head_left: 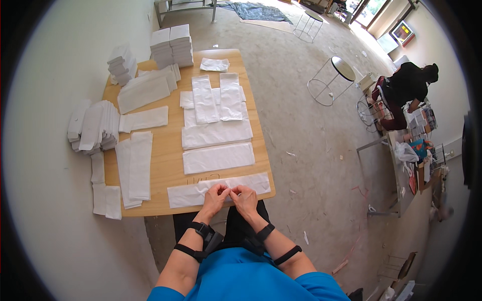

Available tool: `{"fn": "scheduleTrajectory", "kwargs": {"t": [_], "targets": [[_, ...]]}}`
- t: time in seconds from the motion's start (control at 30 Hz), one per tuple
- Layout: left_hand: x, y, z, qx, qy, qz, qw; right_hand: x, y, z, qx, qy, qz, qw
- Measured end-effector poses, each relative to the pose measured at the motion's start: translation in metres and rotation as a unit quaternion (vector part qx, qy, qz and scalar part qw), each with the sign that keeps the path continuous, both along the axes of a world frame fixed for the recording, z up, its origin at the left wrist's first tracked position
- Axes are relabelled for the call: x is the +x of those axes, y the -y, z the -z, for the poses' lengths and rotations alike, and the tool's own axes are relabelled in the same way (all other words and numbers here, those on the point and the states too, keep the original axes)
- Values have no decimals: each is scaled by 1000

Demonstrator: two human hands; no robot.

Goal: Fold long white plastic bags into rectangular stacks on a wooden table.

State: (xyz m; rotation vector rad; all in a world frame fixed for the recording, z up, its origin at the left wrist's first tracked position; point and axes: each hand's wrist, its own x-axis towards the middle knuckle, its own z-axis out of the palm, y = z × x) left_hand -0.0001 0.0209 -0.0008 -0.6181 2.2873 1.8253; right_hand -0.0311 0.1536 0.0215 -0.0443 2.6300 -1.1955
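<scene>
Near the front edge of the table, a long white folded strip (188, 197) lies crosswise, looking like thin plastic or paper. Over its middle, my left hand (216, 197) and my right hand (244, 199) come together, fingertips almost touching. Both are closed in a pinch. Whatever is between the fingers is too small or hidden to make out. Just beyond lies another white folded strip (219, 158), with a stack of similar strips (217, 135) behind it. Two narrow strips, one on the left (205, 100) and one on the right (230, 98), lie lengthwise across that stack.
The wooden table (168, 163) carries fanned white bundles (100, 123) and tall white stacks (172, 47) along the wall side. Two round stools, one nearer (343, 68), stand on the littered concrete floor. At right, a person in black (406, 85) bends beside a cluttered metal table (396, 170).
</scene>
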Motion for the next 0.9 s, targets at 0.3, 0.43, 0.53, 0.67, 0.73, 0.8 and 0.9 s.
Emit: {"fn": "scheduleTrajectory", "kwargs": {"t": [0.3, 0.43, 0.53, 0.67, 0.73, 0.8, 0.9], "targets": [[1, 3, -3, -5, 0, 10, 1000, -3, -12, 6, -86, 64, 6, 994], [-1, 6, 0, -35, 10, 26, 999, -4, -13, 16, -101, 89, 42, 990], [-1, 7, 2, -14, 12, 20, 1000, -4, -14, 21, -50, 71, 80, 993], [-3, 14, 3, 7, 34, 30, 999, -3, -5, 12, 18, -18, 113, 993], [-2, 13, -2, 9, 39, 34, 999, -3, -1, -7, 10, -71, 76, 995], [-3, 10, -6, -1, 34, 43, 999, -6, -2, 1, 40, -81, 70, 993], [-7, 8, -9, -11, 27, 54, 998, -15, -10, 19, 81, -90, 76, 990]]}}
